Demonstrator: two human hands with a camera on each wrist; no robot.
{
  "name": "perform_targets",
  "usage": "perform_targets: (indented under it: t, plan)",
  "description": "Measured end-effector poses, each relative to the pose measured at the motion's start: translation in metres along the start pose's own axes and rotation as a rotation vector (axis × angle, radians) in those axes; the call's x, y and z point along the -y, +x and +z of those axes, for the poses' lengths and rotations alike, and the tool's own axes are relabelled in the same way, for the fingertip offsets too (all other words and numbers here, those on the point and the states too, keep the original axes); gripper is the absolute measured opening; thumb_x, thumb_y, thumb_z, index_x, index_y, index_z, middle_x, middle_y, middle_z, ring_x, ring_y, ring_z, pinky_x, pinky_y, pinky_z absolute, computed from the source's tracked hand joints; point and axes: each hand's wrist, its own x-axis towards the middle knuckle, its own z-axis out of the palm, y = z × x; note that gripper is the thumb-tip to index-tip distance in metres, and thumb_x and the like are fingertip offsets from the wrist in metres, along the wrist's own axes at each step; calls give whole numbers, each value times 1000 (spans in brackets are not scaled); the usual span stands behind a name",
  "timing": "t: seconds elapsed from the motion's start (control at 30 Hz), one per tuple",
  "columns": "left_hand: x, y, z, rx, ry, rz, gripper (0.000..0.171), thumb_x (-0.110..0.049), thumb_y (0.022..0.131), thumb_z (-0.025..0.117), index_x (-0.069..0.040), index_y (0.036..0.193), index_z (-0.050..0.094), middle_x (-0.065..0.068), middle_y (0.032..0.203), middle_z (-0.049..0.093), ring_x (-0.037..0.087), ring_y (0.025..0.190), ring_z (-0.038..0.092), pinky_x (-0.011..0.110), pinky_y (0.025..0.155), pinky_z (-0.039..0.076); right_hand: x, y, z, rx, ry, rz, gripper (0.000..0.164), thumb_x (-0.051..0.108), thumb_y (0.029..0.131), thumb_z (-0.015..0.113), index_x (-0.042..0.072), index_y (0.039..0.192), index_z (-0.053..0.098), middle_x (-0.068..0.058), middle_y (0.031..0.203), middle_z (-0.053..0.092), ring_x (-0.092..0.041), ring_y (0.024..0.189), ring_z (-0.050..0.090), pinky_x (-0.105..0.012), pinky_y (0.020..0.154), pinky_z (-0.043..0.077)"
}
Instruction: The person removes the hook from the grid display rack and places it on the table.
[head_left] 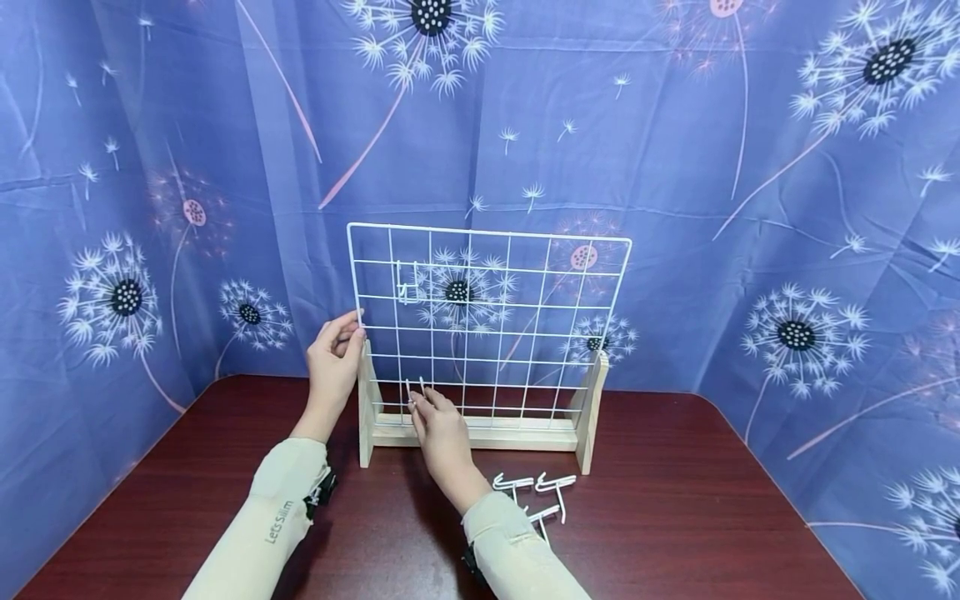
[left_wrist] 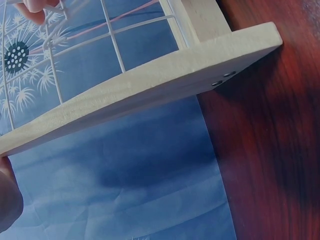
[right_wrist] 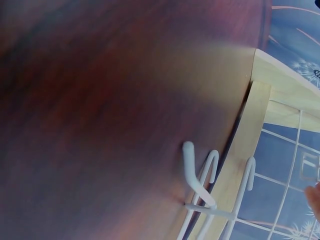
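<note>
l edge of grid (head_left: 487,232) is pinched by l grip (head_left: 333,362); wht hook (right_wrist: 212,212) is held in r grip (head_left: 447,437), nr grid's lower l.

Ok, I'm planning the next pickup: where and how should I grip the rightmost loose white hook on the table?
I'd pinch the rightmost hook by its single prong, coming from the near side: the prong points towards the viewer, while the rest lies crosswise behind it, so the bent left end should stay clear.
</note>
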Motion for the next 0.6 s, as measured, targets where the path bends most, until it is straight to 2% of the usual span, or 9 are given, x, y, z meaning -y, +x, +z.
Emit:
perform_targets:
  t: [0.3, 0.6]
  plan:
    - [0, 0, 0, 9, -10, -12, 27, 16, 86, 57, 18, 112, 61, 31, 91, 55, 10, 80, 61, 10, 68, 51, -2, 4, 0, -49, 38, -16, 18, 11, 86, 71, 6, 103, 75, -13, 102, 70, -26, 92, 68, -34, 80, 57]
    - [-3, 0, 0, 17, -3, -31, 28, 15, 87, 57, 18, 114, 60, 31, 93, 55, 15, 82, 59, 11, 70, 52, -3, 8, -2, -86, 68, -31, 19, 7, 84, 72, 5, 103, 75, -14, 100, 70, -27, 91, 68, -34, 80, 57]
